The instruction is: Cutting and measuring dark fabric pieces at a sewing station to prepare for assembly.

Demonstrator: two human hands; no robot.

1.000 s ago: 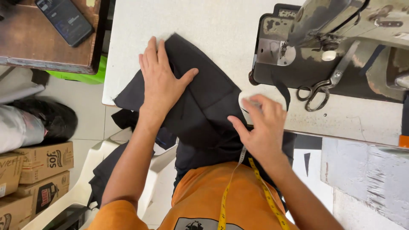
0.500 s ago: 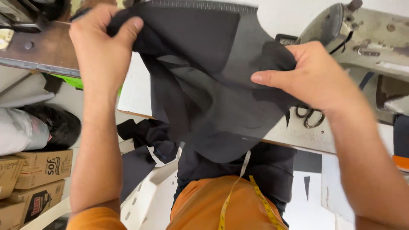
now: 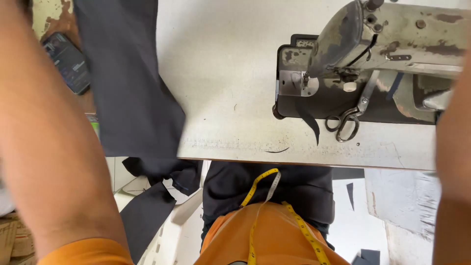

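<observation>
Both my arms are raised, so neither hand shows in the head view. My left forearm [image 3: 49,162] fills the left side and my right forearm [image 3: 454,147] runs along the right edge. A dark grey piece of fabric [image 3: 127,88] hangs down from the top left, beside my left arm, over the left edge of the white table [image 3: 221,64]. What holds its upper end is out of frame. More dark cloth [image 3: 274,186] lies on my lap under a yellow tape measure [image 3: 260,196].
A worn grey sewing machine [image 3: 392,34] stands at the table's right, with scissors [image 3: 346,120] lying beside its base. A phone [image 3: 66,61] rests on a wooden surface at upper left. Dark fabric pieces [image 3: 147,216] hang below the table edge. Cardboard boxes [image 3: 14,240] sit at lower left.
The fabric went from lying flat under both hands to being lifted up. Now my hands have risen out of frame and the cloth hangs at the left.
</observation>
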